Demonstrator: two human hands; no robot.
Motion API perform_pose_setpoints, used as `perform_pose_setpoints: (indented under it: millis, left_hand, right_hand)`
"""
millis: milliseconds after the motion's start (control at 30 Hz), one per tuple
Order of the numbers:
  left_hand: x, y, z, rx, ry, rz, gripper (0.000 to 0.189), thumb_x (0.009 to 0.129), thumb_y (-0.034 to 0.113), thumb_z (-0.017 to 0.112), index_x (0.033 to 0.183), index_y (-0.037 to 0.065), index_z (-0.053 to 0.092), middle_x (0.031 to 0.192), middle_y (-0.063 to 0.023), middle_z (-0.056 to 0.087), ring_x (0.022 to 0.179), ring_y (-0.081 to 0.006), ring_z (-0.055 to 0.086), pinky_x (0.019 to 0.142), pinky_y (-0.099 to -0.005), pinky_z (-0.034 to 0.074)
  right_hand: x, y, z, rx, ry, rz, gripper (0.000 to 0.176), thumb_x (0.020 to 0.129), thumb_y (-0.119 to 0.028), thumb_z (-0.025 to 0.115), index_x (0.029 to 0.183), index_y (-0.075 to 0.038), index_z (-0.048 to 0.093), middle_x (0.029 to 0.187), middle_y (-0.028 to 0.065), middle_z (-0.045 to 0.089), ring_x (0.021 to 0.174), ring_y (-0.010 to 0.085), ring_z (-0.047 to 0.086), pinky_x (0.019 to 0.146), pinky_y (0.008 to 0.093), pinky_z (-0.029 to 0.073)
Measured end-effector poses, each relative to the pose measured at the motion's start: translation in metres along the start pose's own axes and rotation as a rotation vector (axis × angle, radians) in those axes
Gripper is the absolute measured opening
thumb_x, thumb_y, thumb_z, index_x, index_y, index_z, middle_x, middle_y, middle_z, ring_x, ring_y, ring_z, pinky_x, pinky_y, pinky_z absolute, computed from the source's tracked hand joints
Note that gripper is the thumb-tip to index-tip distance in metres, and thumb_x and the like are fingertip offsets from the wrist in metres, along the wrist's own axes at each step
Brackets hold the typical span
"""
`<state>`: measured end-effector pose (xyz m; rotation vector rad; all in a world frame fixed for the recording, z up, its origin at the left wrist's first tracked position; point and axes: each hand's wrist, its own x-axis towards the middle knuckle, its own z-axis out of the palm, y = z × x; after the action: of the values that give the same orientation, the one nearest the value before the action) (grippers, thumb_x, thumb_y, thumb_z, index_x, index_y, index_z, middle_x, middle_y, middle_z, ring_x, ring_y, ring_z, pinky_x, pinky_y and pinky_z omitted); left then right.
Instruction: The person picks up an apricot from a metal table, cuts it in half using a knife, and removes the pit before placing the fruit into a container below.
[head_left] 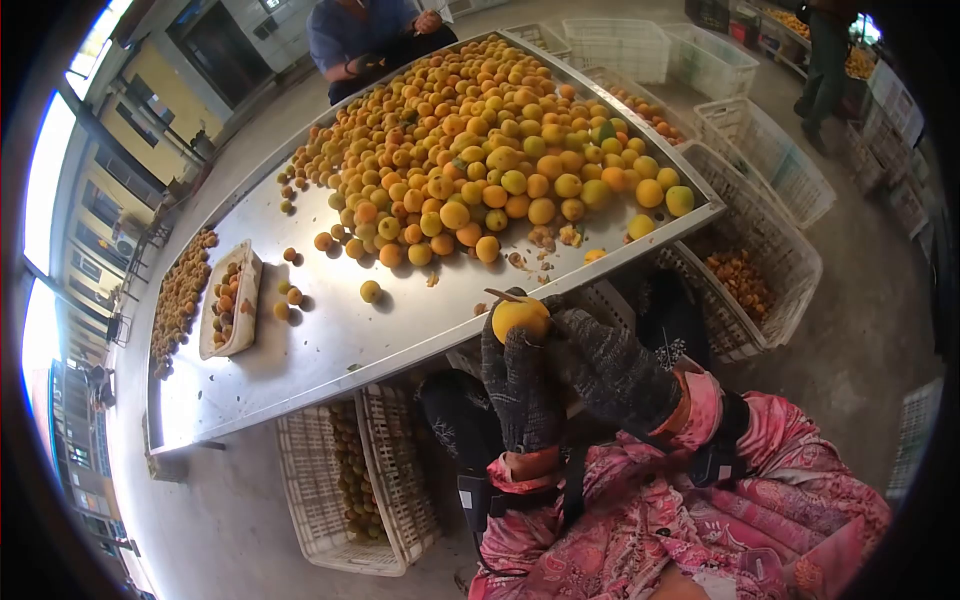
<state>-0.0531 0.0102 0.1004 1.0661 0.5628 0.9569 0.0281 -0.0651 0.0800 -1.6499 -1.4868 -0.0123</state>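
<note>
A yellow-orange apricot is gripped in my gloved left hand, just off the near edge of the metal table. My gloved right hand is closed close against the fruit's right side; what its fingers hold is hidden. Across the top of the apricot lies a thin, brownish, pointed strip, too small to tell whether blade or peel. Both gloves are dark grey knit. Beyond them a large heap of apricots covers the far part of the table.
A small white basket with fruit stands on the table's left, beside a spread of small brown pieces. Crates stand below the table, and another crate holds orange pieces at right. A person in blue sits at the far side.
</note>
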Motion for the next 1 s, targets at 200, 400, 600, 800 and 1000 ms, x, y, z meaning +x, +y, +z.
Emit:
perform_pose_setpoints:
  millis: [200, 400, 600, 800, 1000]
  left_hand:
    - [0.021, 0.019, -0.032, 0.096, -0.365, -0.199, 0.033, 0.088, 0.022, 0.055, 0.112, -0.001, 0.051, 0.098, -0.0067, 0.059, 0.087, -0.0122, 0.054, 0.077, -0.0250, 0.044]
    - [0.012, 0.014, 0.000, 0.095, 0.024, 0.055, 0.047, 0.091, 0.042, 0.044, 0.108, 0.000, 0.055, 0.096, -0.0083, 0.059, 0.084, -0.0127, 0.053, 0.079, -0.0266, 0.043]
    - [0.020, -0.004, -0.013, 0.196, -0.040, -0.036, 0.047, 0.092, 0.041, 0.042, 0.108, -0.002, 0.055, 0.099, -0.0092, 0.059, 0.086, -0.0124, 0.053, 0.078, -0.0260, 0.043]
    - [0.018, 0.015, -0.010, 0.227, -0.073, -0.007, 0.038, 0.093, 0.031, 0.044, 0.111, -0.002, 0.053, 0.092, -0.0066, 0.059, 0.082, -0.0104, 0.052, 0.071, -0.0239, 0.044]
    - [0.024, -0.012, -0.002, 0.096, 0.088, 0.025, 0.043, 0.091, 0.042, 0.045, 0.101, 0.001, 0.056, 0.083, -0.0039, 0.059, 0.070, -0.0086, 0.052, 0.061, -0.0212, 0.044]
  right_hand:
    - [0.017, 0.009, -0.043, -0.249, -0.301, -0.260, 0.038, 0.082, -0.012, 0.049, 0.117, 0.003, 0.049, 0.120, 0.0195, 0.048, 0.111, 0.0363, 0.047, 0.097, 0.0428, 0.038]
    - [0.020, -0.002, -0.019, -0.531, -0.094, -0.393, 0.044, 0.082, -0.018, 0.049, 0.122, -0.002, 0.049, 0.118, 0.0228, 0.050, 0.101, 0.0317, 0.055, 0.082, 0.0382, 0.046]
    - [0.015, 0.020, -0.001, -0.084, -0.144, -0.119, 0.046, 0.083, -0.022, 0.049, 0.124, 0.000, 0.046, 0.115, 0.0224, 0.051, 0.100, 0.0325, 0.055, 0.083, 0.0392, 0.048]
    - [0.021, 0.026, -0.020, -0.403, -0.103, -0.481, 0.046, 0.083, -0.020, 0.050, 0.124, 0.000, 0.045, 0.115, 0.0177, 0.052, 0.096, 0.0265, 0.057, 0.069, 0.0368, 0.052]
    - [0.010, 0.015, 0.005, -0.125, 0.005, 0.026, 0.045, 0.078, -0.018, 0.058, 0.117, 0.001, 0.049, 0.104, 0.0178, 0.058, 0.083, 0.0274, 0.061, 0.069, 0.0371, 0.049]
